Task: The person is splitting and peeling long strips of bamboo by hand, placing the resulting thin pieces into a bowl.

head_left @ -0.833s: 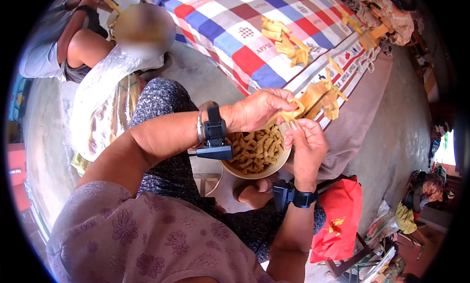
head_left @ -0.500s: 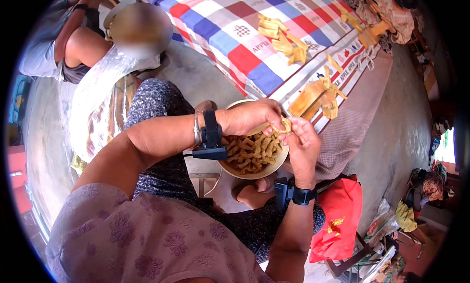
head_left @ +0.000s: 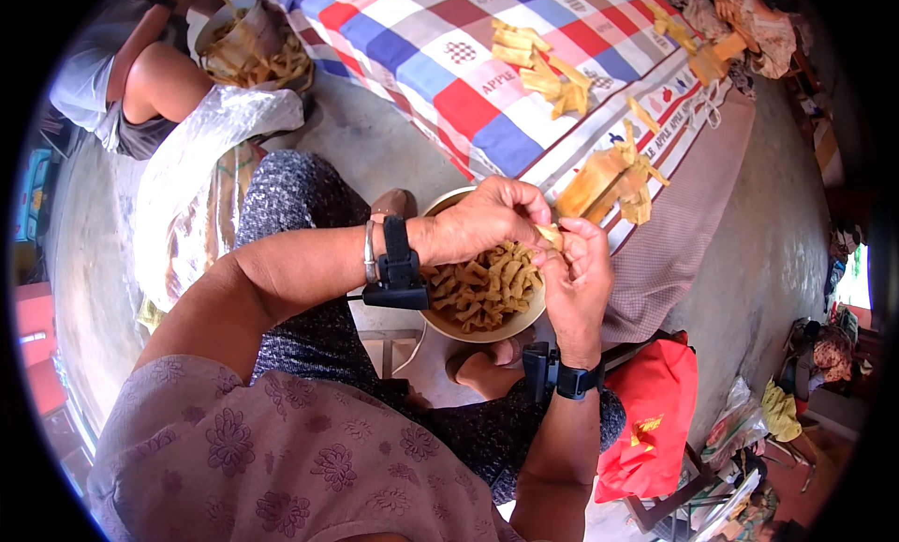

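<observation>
Both my hands meet over the right side of a cream-coloured bowl (head_left: pixel 483 336). Between their fingertips is a small, soft-looking yellow strip (head_left: pixel 552 236), bent or looped; its food kind is not clear. My left hand (head_left: pixel 493 221) pinches it from the left. From the right, my right hand (head_left: pixel 579 272) has its thumb and fingers closed on the same strip. Many short, tan twisted pieces (head_left: pixel 485 289) fill the bowl beneath, partly covered by my left hand and wrist. The bowl sits between my knees.
Stacks of flat yellow strips (head_left: pixel 592 191) lie on a checked cloth (head_left: pixel 412 64) just beyond my hands, with more farther back. At the far left, a person (head_left: pixel 154 74) sits beside a full basin (head_left: pixel 262 69). A clear plastic bag (head_left: pixel 192 167) and a red bag (head_left: pixel 648 420) flank me.
My fingers have shifted slightly around the strip, and less of its loop shows now. My left hand's fingers bend more over it. The bowl stays almost in place.
</observation>
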Motion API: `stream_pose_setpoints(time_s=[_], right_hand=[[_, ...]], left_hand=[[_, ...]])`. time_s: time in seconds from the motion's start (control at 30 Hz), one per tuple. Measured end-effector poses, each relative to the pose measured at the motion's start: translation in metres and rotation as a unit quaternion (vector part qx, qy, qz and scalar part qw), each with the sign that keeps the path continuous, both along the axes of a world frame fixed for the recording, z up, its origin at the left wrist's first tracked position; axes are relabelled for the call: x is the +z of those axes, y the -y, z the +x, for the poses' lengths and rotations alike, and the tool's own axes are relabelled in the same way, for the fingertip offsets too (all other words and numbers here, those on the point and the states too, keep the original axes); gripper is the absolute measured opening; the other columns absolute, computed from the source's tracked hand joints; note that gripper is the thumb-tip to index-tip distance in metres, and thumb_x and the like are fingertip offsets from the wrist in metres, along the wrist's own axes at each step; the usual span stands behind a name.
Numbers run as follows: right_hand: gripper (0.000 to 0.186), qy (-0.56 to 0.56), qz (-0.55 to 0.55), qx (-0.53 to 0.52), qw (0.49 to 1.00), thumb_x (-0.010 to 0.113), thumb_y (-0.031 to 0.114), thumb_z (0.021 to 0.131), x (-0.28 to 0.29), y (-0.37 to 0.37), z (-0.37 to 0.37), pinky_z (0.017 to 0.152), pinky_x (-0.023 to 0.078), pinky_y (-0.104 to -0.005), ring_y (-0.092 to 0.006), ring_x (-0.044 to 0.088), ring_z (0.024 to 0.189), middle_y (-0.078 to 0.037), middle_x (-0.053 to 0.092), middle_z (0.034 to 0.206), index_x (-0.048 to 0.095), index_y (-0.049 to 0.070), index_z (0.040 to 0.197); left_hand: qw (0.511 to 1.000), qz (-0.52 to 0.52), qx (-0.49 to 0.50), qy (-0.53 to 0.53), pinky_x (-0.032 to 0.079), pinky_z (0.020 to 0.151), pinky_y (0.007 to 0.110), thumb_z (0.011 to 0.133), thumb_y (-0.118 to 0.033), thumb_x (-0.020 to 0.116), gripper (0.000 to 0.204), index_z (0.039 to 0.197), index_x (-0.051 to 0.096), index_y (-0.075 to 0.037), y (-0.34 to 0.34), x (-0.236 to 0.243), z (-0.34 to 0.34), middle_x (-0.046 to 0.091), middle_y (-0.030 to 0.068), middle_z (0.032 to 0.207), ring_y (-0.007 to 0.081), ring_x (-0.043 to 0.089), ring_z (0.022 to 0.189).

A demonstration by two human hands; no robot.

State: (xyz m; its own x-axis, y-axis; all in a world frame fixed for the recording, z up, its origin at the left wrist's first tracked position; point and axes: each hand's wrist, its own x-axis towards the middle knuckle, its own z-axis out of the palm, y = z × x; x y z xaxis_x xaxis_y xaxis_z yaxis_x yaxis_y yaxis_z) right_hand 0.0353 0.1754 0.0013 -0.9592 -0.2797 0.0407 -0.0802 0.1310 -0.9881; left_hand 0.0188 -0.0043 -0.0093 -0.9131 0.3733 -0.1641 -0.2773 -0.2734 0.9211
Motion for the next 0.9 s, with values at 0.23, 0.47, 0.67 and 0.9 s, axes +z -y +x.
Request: stream_pose_setpoints(time_s=[0.23, 0.47, 0.67, 0.9], right_hand=[[0.023, -0.012, 0.004, -0.008, 1.0, 0.051, -0.013, 0.087, -0.002, -0.007, -0.003, 0.068, 0.05, -0.0245, -0.0098, 0.061, 0.073, -0.007, 0.065, 0.086, 0.053, -0.002, 0.107], [0.018, -0.095, 0.173, -0.033, 0.98, 0.063, -0.009, 0.08, -0.017, -0.018, -0.003, 0.063, 0.05, -0.0269, -0.0139, 0.062, 0.066, -0.009, 0.062, 0.077, 0.056, -0.001, 0.096], [0.018, -0.114, 0.117, 0.005, 0.987, 0.069, -0.004, 0.078, -0.01, -0.014, 0.0, 0.062, 0.049, -0.0287, -0.0194, 0.06, 0.064, -0.011, 0.06, 0.076, 0.057, -0.001, 0.091], [0.014, -0.136, 0.167, 0.003, 0.976, 0.067, -0.003, 0.081, 0.005, -0.008, 0.005, 0.061, 0.048, -0.0311, -0.0232, 0.06, 0.063, -0.012, 0.06, 0.077, 0.057, 0.001, 0.091]], left_hand=[[0.997, 0.046, -0.059, 0.024, 0.046, 0.083, 0.025, 0.083, -0.003, 0.07, 0.008, 0.09, 0.065, -0.001, -0.004, 0.004, 0.004, 0.065, 0.0001, 0.087, 0.0095, 0.059, 0.085], [0.999, 0.032, -0.022, 0.037, 0.043, 0.085, 0.026, 0.082, -0.004, 0.071, 0.01, 0.089, 0.065, -0.001, -0.006, -0.014, 0.001, 0.064, 0.0023, 0.096, 0.0124, 0.057, 0.093], [0.994, -0.103, -0.035, -0.013, 0.043, 0.085, 0.027, 0.082, -0.009, 0.071, 0.014, 0.09, 0.064, 0.001, -0.004, -0.005, -0.001, 0.063, 0.004, 0.1, 0.0127, 0.056, 0.094], [0.998, -0.052, -0.044, 0.017, 0.044, 0.078, 0.026, 0.078, -0.008, 0.065, 0.015, 0.09, 0.063, 0.002, 0.001, -0.01, -0.001, 0.063, 0.0051, 0.097, 0.0131, 0.055, 0.088]])
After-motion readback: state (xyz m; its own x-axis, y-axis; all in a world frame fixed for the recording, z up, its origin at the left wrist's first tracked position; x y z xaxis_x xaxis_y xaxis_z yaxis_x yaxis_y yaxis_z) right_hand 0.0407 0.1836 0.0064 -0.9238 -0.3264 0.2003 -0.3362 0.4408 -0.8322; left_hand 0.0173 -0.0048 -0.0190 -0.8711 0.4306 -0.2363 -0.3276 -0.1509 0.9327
